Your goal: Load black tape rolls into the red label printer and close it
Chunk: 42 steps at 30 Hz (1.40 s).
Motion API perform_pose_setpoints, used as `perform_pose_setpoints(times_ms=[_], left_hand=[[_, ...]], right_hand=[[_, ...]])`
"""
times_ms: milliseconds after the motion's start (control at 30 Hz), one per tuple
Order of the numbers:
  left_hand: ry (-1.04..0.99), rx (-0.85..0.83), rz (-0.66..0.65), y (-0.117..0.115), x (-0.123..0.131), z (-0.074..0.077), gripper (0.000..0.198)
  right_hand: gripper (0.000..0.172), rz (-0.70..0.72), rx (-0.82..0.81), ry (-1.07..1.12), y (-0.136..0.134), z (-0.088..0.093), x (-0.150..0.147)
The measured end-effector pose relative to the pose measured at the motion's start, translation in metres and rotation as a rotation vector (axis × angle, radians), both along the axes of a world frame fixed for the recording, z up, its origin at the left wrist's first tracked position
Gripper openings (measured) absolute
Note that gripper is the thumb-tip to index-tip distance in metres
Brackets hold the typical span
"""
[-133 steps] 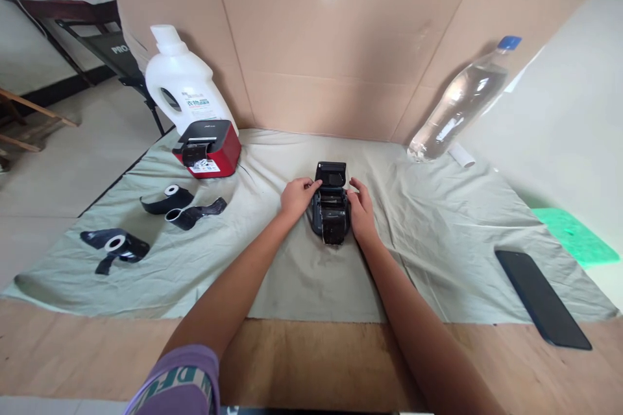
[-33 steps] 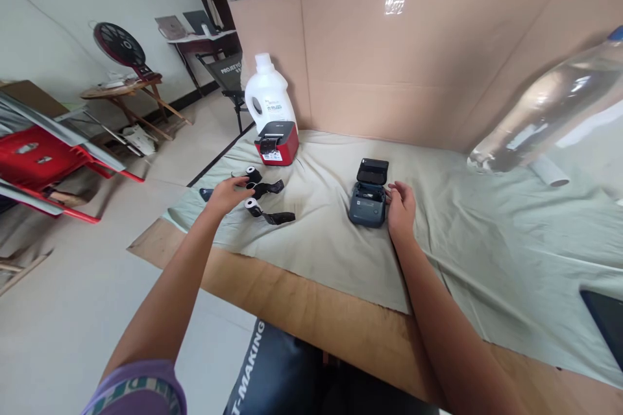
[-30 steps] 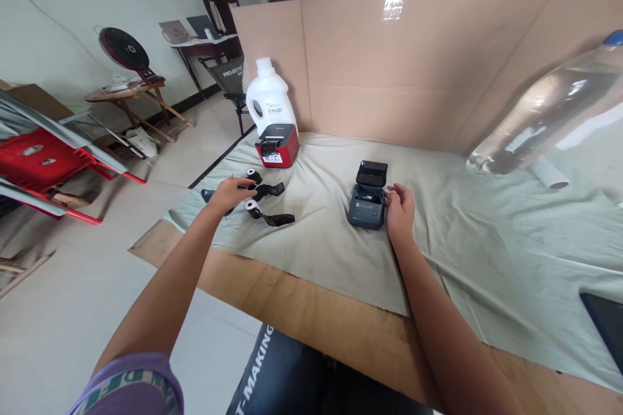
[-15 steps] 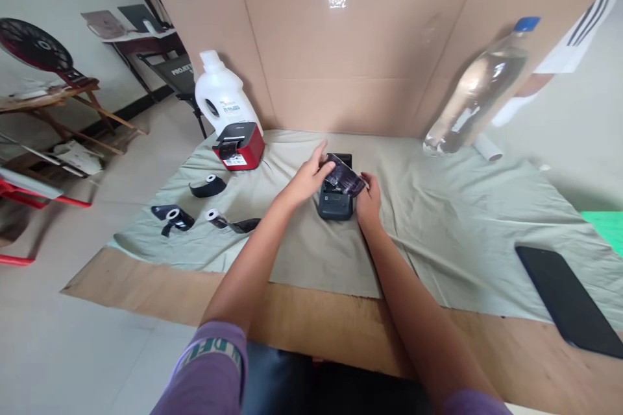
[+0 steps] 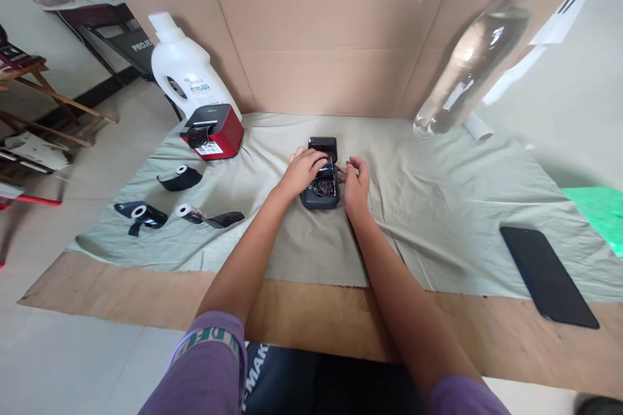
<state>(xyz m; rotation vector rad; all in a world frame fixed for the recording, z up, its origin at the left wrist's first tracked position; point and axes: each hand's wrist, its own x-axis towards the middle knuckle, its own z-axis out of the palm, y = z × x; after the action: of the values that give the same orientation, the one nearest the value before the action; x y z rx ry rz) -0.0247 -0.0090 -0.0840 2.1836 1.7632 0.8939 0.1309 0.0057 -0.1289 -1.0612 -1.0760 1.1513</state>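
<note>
Film (image 5: 324, 188) lowered onto open printer (image 5: 318, 203); bottle (image 5: 474, 68) holds liquid.

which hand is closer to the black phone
The right hand. It is by the right side of the small open device, left of the black phone; the left hand is over the device's left side, farther away.

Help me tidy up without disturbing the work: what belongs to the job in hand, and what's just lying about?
Apparently in use:
open-lidded dark machine, between left hand and right hand
dark film at it

Apparently lying about:
three dark rolls (possibly related)
red-and-black box
white jug
clear bottle
white tube
phone
green item
</note>
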Motion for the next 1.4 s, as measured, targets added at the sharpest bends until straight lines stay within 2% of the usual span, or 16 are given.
perform_pose_setpoints(times_ms=[100, 167, 267, 333, 400, 500, 600, 700, 800, 967, 1267, 1400], left_hand=[[0.009, -0.039, -0.002, -0.001, 0.002, -0.003, 0.031], [0.016, -0.04, 0.044, -0.002, 0.003, -0.001, 0.029], [-0.042, 0.075, 0.116, -0.009, 0.002, 0.007, 0.03], [-0.091, 0.14, 0.08, -0.021, -0.001, 0.015, 0.031], [-0.068, 0.121, -0.015, -0.04, -0.004, 0.019, 0.032], [0.055, 0.049, -0.107, -0.073, -0.008, 0.012, 0.055], [0.083, 0.058, -0.046, -0.091, -0.009, -0.004, 0.065], [0.062, 0.148, 0.049, -0.092, -0.005, -0.017, 0.05], [0.018, 0.227, 0.104, -0.085, -0.003, -0.024, 0.033], [-0.044, 0.264, 0.095, -0.082, -0.009, -0.028, 0.028], [-0.042, 0.332, 0.063, -0.086, -0.007, -0.028, 0.021], [-0.086, 0.315, 0.045, -0.085, -0.006, -0.033, 0.023]], right_hand=[[0.039, -0.007, 0.005, -0.012, 0.0, -0.001, 0.0], [0.039, -0.012, 0.005, -0.013, 0.0, -0.001, -0.001], [0.037, -0.021, 0.001, -0.001, 0.0, 0.0, -0.002], [0.037, -0.022, -0.006, 0.004, 0.001, -0.001, -0.002], [0.038, -0.017, -0.003, -0.005, 0.002, -0.001, -0.001], [0.042, 0.041, 0.068, -0.045, 0.002, -0.002, 0.0], [0.051, 0.132, 0.171, -0.034, 0.0, -0.001, 0.001], [0.059, 0.223, 0.218, -0.018, -0.001, 0.0, 0.0], [0.064, 0.283, 0.223, -0.025, -0.001, 0.0, -0.002], [0.072, 0.305, 0.195, 0.008, -0.001, 0.003, -0.003], [0.069, 0.298, 0.138, 0.056, -0.003, 0.008, 0.003], [0.06, 0.333, 0.18, 0.015, -0.002, 0.007, 0.002]])
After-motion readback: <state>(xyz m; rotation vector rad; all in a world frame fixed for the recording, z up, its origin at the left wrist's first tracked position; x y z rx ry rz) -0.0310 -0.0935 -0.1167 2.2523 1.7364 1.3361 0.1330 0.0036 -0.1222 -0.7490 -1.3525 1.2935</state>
